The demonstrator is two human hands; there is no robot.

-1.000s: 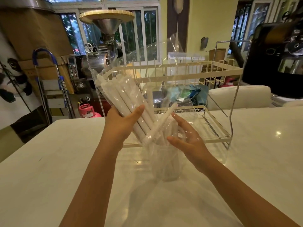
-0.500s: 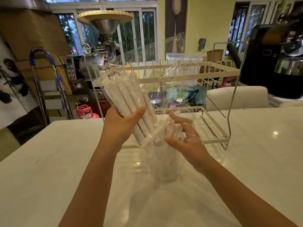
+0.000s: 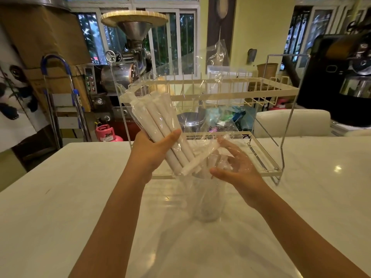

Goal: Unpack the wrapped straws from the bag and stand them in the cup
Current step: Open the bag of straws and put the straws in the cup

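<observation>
The person stands at a white table (image 3: pixel 60 197) with both bare arms stretched out over it. The left hand (image 3: pixel 154 151) is closed around a bundle of white wrapped straws (image 3: pixel 158 121), thumb across the front, gripping them through the clear bag (image 3: pixel 200 93) that still covers their upper ends. The bundle tilts, tops leaning up and to the left, lower ends pointing down toward the cup (image 3: pixel 207 197).

The cup is clear and stands upright on the table, right under the straws' lower ends and between the two hands. One straw lies crosswise at the bottom of the bundle, slanting from near the cup's rim up toward the right hand (image 3: pixel 236 169). That hand is held just beside the cup's mouth with its fingers spread and loosely curled, not clamped on anything; loose film of the bag drapes over it, and whether the fingertips touch the crosswise straw I cannot tell. Whether any straws are already in the cup is hard to make out through the plastic.

Behind the hands a cream wire rack (image 3: pixel 261 91) stands on the table.
</observation>
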